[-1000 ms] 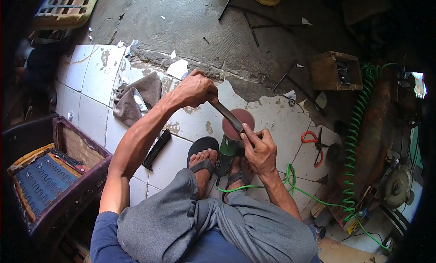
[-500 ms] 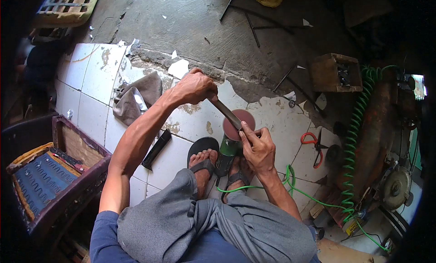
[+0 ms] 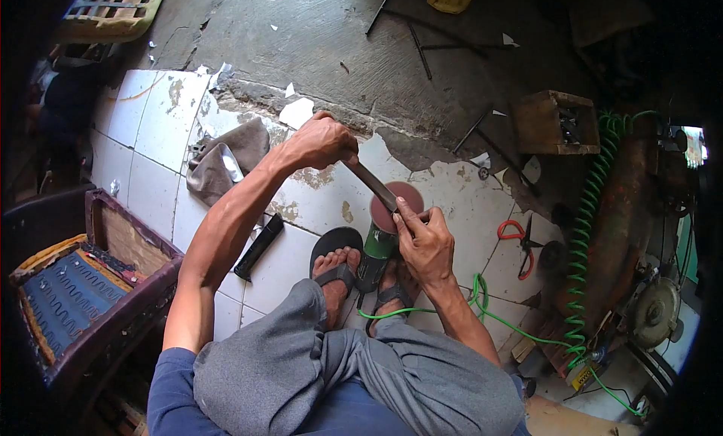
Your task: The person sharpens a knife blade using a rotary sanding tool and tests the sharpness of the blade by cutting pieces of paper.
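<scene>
My left hand [image 3: 322,142] is closed around one end of a flat, dark metal blade-like strip [image 3: 370,181]; whatever lies inside the fist is hidden. The thumb and fingers of my right hand [image 3: 425,240] pinch the strip's other end. Between the hands, the strip crosses over the round reddish sanding disc [image 3: 407,199] of a green disc sander [image 3: 380,244]. Whether the strip touches the disc is hard to tell from above. The sander stands disc-up on the tiles between my sandalled feet, with a green cord running off to the right.
Red-handled scissors [image 3: 514,231] lie right on the tiles, below a wooden box [image 3: 556,123] of small parts. A coiled green hose [image 3: 578,248] hangs at the right. To the left are a grey cloth [image 3: 245,150], a black bar [image 3: 260,248] and a stripped chair frame [image 3: 135,263].
My right hand has shifted very slightly left along the strip. My left hand, the strip and the sander look nearly the same.
</scene>
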Demonstrator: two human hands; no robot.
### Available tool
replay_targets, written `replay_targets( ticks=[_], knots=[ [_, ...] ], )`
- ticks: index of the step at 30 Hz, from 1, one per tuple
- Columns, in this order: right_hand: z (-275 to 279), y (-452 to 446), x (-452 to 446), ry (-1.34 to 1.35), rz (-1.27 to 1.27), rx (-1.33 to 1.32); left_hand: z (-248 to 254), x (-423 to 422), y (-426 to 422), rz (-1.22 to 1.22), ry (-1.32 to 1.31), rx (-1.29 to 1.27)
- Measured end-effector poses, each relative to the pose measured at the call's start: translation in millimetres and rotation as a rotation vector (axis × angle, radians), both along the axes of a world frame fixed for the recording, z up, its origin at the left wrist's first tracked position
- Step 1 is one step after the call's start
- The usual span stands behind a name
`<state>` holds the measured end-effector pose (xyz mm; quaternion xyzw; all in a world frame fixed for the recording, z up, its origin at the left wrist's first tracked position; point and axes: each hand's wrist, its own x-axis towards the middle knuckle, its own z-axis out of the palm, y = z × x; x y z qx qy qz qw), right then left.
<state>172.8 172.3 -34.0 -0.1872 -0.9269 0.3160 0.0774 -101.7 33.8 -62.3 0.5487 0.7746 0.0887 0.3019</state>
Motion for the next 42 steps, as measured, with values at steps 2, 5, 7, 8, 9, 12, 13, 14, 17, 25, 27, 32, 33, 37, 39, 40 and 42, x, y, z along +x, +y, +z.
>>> replay_targets(
  ticks=[2, 5, 7, 8, 9, 12, 13, 14, 17, 25, 27, 32, 33, 37, 39, 40, 42],
  knots=[
    [0, 0, -1, -0.008, 0.003, 0.007, -7, -2, -1, -0.002, 0.001, 0.002],
    [0, -1, -3, -0.021, 0.000, 0.023, -10, -5, -2, -0.005, -0.007, 0.030],
    [0, -1, -4, -0.025, 0.002, 0.021, -11, -7, -3, -0.004, -0.015, 0.056],
    [0, -1, -5, -0.030, 0.003, 0.019, -12, -8, -3, -0.008, -0.016, 0.044],
    [0, -1, -5, -0.030, 0.004, 0.020, -12, -9, -3, -0.012, -0.017, 0.033],
    [-1, -3, -8, -0.029, 0.004, 0.027, -18, -12, -4, -0.039, 0.011, 0.067],
    [-1, -3, -10, -0.037, 0.006, 0.043, -20, -13, -4, -0.038, 0.011, 0.068],
    [-1, -3, -12, -0.045, 0.007, 0.059, -22, -15, -4, 0.008, -0.021, 0.079],
    [2, 0, -15, -0.022, -0.003, 0.028, -15, -14, -1, 0.051, -0.045, 0.093],
    [-4, 30, 19, 0.107, 0.096, -0.090, 7, 18, 1, -0.016, 0.007, 0.070],
    [-6, 39, 23, 0.124, 0.114, -0.075, 8, 28, 0, 0.018, 0.014, 0.099],
    [-7, 64, 20, 0.112, 0.102, -0.102, 22, 38, 11, 0.134, -0.036, 0.132],
    [-6, 69, 18, 0.046, 0.081, -0.116, 21, 39, 13, 0.129, -0.037, 0.134],
    [-11, 76, 14, 0.072, 0.068, -0.141, 14, 32, 18, 0.143, -0.028, 0.206],
    [-11, 75, 13, 0.094, 0.062, -0.148, 10, 29, 20, 0.121, -0.016, 0.265],
    [-11, 72, 13, 0.093, 0.059, -0.148, 9, 27, 21, 0.122, -0.032, 0.243],
    [-9, 64, 10, 0.101, 0.044, -0.167, 9, 21, 22, 0.124, -0.043, 0.219]
  ],
)
